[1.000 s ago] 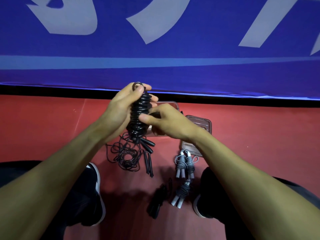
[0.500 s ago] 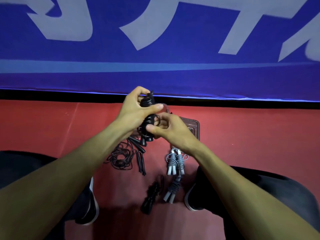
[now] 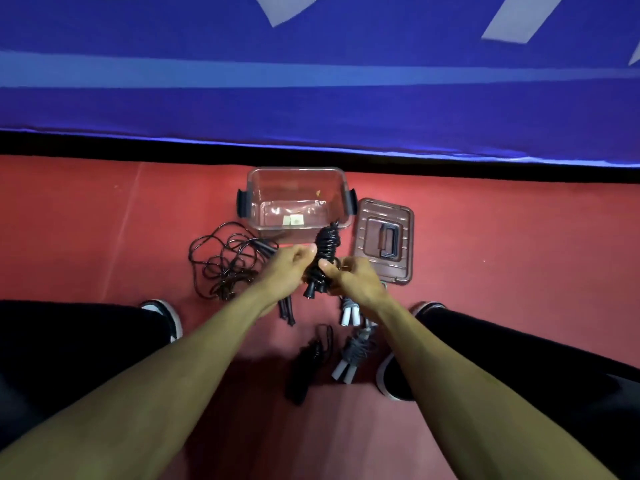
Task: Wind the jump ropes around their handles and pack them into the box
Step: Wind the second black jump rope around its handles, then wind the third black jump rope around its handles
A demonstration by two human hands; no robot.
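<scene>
Just in front of the clear plastic box with black side latches on the red floor, the left hand and right hand both grip a black jump rope wound tightly round its paired handles. The winding step looks all but finished. Next, the bundle needs carrying forward and lowering into the box, which stands open, without the coils slipping loose. A tangled, unwound black rope lies left, and two grey wound ropes lie between the person's legs.
</scene>
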